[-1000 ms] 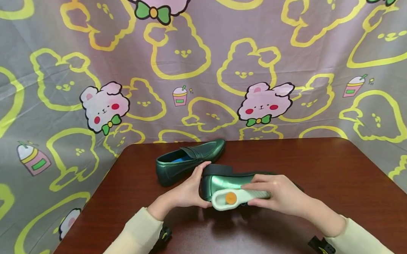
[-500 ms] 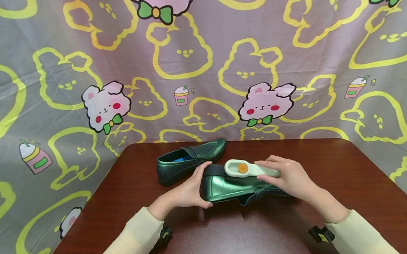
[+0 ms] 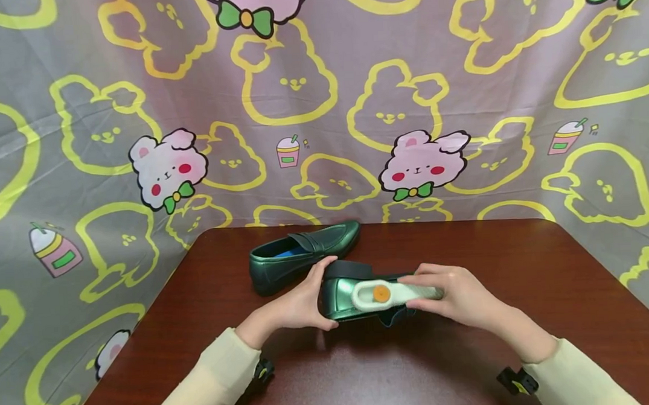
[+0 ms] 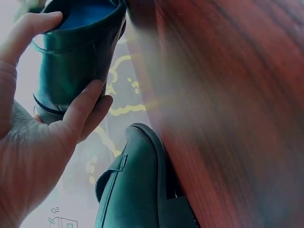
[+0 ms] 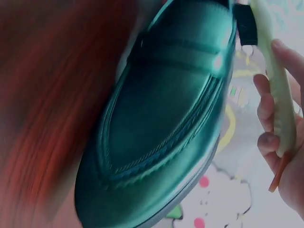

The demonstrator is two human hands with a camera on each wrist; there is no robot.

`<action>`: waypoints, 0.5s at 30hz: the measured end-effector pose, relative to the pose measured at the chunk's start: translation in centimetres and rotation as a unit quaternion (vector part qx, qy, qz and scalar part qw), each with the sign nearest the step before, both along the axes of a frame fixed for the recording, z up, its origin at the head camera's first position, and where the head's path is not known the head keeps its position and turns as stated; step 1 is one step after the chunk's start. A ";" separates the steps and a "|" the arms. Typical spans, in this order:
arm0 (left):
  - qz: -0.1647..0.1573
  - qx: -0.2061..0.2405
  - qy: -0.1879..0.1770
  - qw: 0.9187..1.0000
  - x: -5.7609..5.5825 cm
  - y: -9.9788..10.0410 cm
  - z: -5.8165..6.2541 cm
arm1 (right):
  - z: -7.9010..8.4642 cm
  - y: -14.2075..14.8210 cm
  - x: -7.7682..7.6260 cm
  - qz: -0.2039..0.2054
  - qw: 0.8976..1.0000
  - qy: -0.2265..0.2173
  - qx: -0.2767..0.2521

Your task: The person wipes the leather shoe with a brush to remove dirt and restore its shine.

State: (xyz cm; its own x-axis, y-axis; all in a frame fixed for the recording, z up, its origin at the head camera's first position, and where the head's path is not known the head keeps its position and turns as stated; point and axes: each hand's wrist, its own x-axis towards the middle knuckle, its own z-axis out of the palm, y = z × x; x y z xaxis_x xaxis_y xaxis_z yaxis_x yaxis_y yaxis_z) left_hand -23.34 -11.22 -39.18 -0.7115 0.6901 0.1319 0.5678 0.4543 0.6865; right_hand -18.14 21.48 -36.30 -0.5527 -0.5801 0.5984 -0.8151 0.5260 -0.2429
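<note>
A glossy dark green loafer (image 3: pixel 339 291) lies tipped on its side in the head view, its black heel turned to the far side. My left hand (image 3: pixel 299 303) grips it around the heel end; the left wrist view shows the thumb at the opening's rim of the loafer (image 4: pixel 71 71) and the fingers along its side. My right hand (image 3: pixel 459 293) holds a pale green brush (image 3: pixel 401 293) with an orange button by its handle, over the loafer's upward-facing side. The brush's underside is hidden. The right wrist view shows fingers curled around the brush handle (image 5: pixel 281 104), with an orange cord at its end.
A matching green loafer (image 3: pixel 286 267) stands upright behind the held one, with a blue insole. Both are on a dark red-brown wooden table (image 3: pixel 495 249). A grey curtain (image 3: pixel 320 94) with cartoon rabbits hangs at the table's back and sides.
My right hand moved the brush from the loafer's near edge up to the sole edge, then partway back down to the middle of its side. The left hand stays in place.
</note>
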 end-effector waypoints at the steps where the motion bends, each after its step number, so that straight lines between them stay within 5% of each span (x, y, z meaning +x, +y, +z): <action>1: 0.000 0.000 0.000 1.000 0.0 0.0 0.0 | 0.0 0.3 -0.4 -0.018 1.000 0.006 -0.006; 7: -0.002 0.003 0.004 1.000 -0.1 0.0 -0.3 | 0.0 1.7 -1.2 -0.089 0.996 0.013 -0.025; 15: -0.002 0.002 -0.001 1.000 -0.2 -0.2 -0.3 | 0.0 -0.2 0.9 0.053 0.998 -0.036 -0.023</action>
